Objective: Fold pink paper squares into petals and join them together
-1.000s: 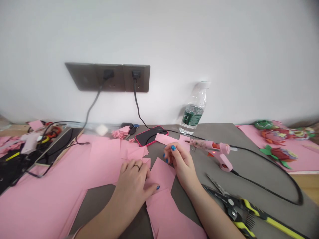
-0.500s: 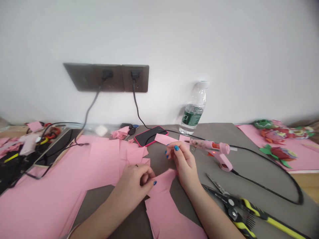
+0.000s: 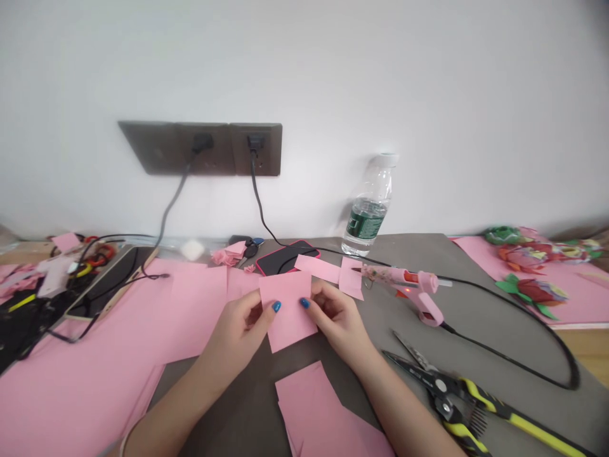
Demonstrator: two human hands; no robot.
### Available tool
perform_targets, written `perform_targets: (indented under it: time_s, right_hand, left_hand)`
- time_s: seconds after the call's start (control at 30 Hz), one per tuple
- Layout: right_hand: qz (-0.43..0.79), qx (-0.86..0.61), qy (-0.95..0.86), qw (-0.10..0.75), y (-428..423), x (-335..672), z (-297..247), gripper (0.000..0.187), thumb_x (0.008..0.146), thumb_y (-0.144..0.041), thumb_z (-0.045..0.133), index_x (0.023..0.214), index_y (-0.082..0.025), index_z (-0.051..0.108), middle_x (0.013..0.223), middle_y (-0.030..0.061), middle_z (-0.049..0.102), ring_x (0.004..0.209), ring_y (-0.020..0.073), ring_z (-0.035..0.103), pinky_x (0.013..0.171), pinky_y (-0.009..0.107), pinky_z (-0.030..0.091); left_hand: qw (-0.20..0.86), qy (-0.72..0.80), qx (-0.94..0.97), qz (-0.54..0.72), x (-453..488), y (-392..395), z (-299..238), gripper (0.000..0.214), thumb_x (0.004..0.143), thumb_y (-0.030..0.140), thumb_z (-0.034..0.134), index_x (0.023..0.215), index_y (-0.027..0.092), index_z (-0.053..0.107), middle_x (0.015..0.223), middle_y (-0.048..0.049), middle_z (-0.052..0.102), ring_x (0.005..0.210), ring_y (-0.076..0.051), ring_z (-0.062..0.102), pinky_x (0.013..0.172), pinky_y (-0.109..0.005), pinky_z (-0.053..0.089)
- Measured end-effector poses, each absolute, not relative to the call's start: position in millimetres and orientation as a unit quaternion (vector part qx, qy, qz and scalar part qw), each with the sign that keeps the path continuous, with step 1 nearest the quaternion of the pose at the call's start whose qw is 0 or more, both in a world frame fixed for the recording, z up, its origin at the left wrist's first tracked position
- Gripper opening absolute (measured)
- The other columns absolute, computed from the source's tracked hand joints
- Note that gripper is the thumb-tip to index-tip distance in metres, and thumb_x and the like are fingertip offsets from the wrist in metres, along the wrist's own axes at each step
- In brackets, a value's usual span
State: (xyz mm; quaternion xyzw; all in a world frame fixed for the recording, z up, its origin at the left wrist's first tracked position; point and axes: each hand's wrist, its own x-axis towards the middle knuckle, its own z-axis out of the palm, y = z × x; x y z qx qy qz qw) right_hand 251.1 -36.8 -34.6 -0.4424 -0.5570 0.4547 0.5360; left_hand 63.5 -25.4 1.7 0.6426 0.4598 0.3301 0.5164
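Held up between both hands is a square of pink paper (image 3: 289,317), its face toward me. My left hand (image 3: 245,327) pinches its left edge, thumb in front and fingers behind. On the opposite edge my right hand (image 3: 340,317) grips it the same way. Below, on the grey mat, lies a loose stack of pink paper pieces (image 3: 318,406). Larger pink sheets (image 3: 95,381) spread to the left of my left hand. Past my right hand, a pink glue gun (image 3: 419,295) rests with its orange light lit, beside a small pink strip (image 3: 351,277).
A water bottle (image 3: 366,212) stands against the wall. Black and yellow pliers (image 3: 442,387) lie at right. Paper flowers (image 3: 537,292) sit on pink paper at far right. A phone (image 3: 285,257) lies behind the hands, another phone (image 3: 111,279) at left. Cables run from the wall sockets (image 3: 200,149).
A pink paper square has come off the stack and is now raised between both hands. My right hand has closed on its right edge; my left hand has moved up and slightly left.
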Motion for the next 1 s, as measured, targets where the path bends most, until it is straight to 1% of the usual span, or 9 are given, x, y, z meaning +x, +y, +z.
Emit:
perform_targets:
  time_s: [0.1, 0.2, 0.37, 0.5, 0.57, 0.67, 0.73, 0.83, 1.0]
  right_hand:
    - [0.353, -0.424, -0.613, 0.565, -39.2, 250.7, -34.0, 0.008, 0.095, -0.026, 0.058, 0.095, -0.022, 0.065, 0.085, 0.0043, 0.067, 0.076, 0.0187, 0.064, 0.068, 0.029, 0.053]
    - [0.225, -0.386, -0.680, 0.581, -41.7, 251.3, -31.3, 0.027, 0.095, -0.010, 0.051, 0.104, -0.026, 0.071, 0.106, 0.0090, 0.073, 0.100, 0.0231, 0.069, 0.084, 0.036, 0.056]
    - [0.132, -0.365, -0.750, 0.536, -45.0, 251.1, -30.5, 0.046, 0.094, -0.002, 0.047, 0.120, -0.031, 0.070, 0.122, 0.0097, 0.072, 0.107, 0.0243, 0.070, 0.083, 0.039, 0.059]
    - [0.112, -0.354, -0.773, 0.513, -45.7, 248.5, -31.7, 0.050, 0.092, -0.001, 0.047, 0.127, -0.032, 0.065, 0.119, 0.0088, 0.073, 0.104, 0.0240, 0.070, 0.083, 0.039, 0.058]
    - [0.138, -0.382, -0.747, 0.526, -45.3, 247.5, -32.0, 0.044, 0.092, -0.006, 0.051, 0.128, -0.029, 0.062, 0.117, 0.0096, 0.073, 0.105, 0.0245, 0.069, 0.085, 0.039, 0.057]
    - [0.203, -0.443, -0.668, 0.562, -43.4, 247.2, -32.0, 0.024, 0.090, -0.014, 0.060, 0.111, -0.025, 0.064, 0.103, 0.0088, 0.072, 0.096, 0.0243, 0.067, 0.082, 0.037, 0.055]
    - [0.236, -0.456, -0.628, 0.584, -41.4, 248.1, -31.5, 0.007, 0.090, -0.017, 0.061, 0.092, -0.023, 0.063, 0.089, 0.0059, 0.067, 0.084, 0.0217, 0.064, 0.074, 0.033, 0.052]
    - [0.257, -0.448, -0.603, 0.607, -39.0, 250.1, -30.1, 0.012, 0.091, -0.016, 0.058, 0.082, -0.023, 0.062, 0.077, 0.0027, 0.061, 0.072, 0.0186, 0.058, 0.063, 0.029, 0.046]
    - [0.245, -0.404, -0.654, 0.591, -39.5, 251.5, -27.4, 0.025, 0.091, -0.009, 0.056, 0.095, -0.026, 0.074, 0.080, 0.0045, 0.063, 0.073, 0.0194, 0.060, 0.062, 0.031, 0.048]
  left_hand:
    - [0.560, 0.460, 0.615, 0.311, 67.3, -25.9, -3.3, 0.027, 0.092, 0.040, 0.056, 0.079, 0.018, 0.066, 0.073, -0.0013, 0.063, 0.072, -0.019, 0.061, 0.069, -0.029, 0.052]
    - [0.644, 0.439, 0.551, 0.299, 72.5, -29.9, -6.2, 0.029, 0.090, 0.042, 0.059, 0.081, 0.017, 0.070, 0.071, -0.0010, 0.063, 0.069, -0.018, 0.062, 0.068, -0.030, 0.055]
    - [0.672, 0.418, 0.525, 0.312, 74.9, -33.9, -5.4, 0.030, 0.092, 0.044, 0.058, 0.096, 0.018, 0.074, 0.085, -0.0048, 0.071, 0.085, -0.023, 0.067, 0.076, -0.033, 0.056]
    - [0.599, 0.435, 0.578, 0.344, 71.7, -30.9, -8.3, 0.022, 0.091, 0.038, 0.062, 0.090, 0.019, 0.074, 0.084, -0.0021, 0.071, 0.089, -0.021, 0.065, 0.088, -0.034, 0.052]
    - [0.593, 0.440, 0.565, 0.368, 71.5, -30.0, -12.2, 0.028, 0.092, 0.042, 0.062, 0.080, 0.018, 0.071, 0.075, -0.0004, 0.068, 0.077, -0.018, 0.063, 0.079, -0.031, 0.053]
    - [0.634, 0.433, 0.507, 0.392, 73.0, -30.3, -16.4, 0.039, 0.090, 0.052, 0.061, 0.072, 0.017, 0.067, 0.065, -0.0001, 0.064, 0.064, -0.017, 0.061, 0.065, -0.030, 0.053]
    - [0.642, 0.442, 0.495, 0.384, 73.4, -30.4, -15.8, 0.041, 0.087, 0.054, 0.064, 0.071, 0.016, 0.066, 0.064, -0.0014, 0.064, 0.064, -0.018, 0.063, 0.066, -0.032, 0.054]
    - [0.600, 0.480, 0.533, 0.354, 70.9, -28.1, -11.1, 0.044, 0.081, 0.053, 0.070, 0.059, 0.017, 0.059, 0.060, -0.0017, 0.062, 0.063, -0.018, 0.063, 0.065, -0.030, 0.052]
    - [0.606, 0.491, 0.517, 0.353, 68.0, -22.5, -6.0, 0.042, 0.081, 0.051, 0.069, 0.059, 0.016, 0.060, 0.057, 0.0002, 0.057, 0.058, -0.014, 0.057, 0.058, -0.027, 0.048]
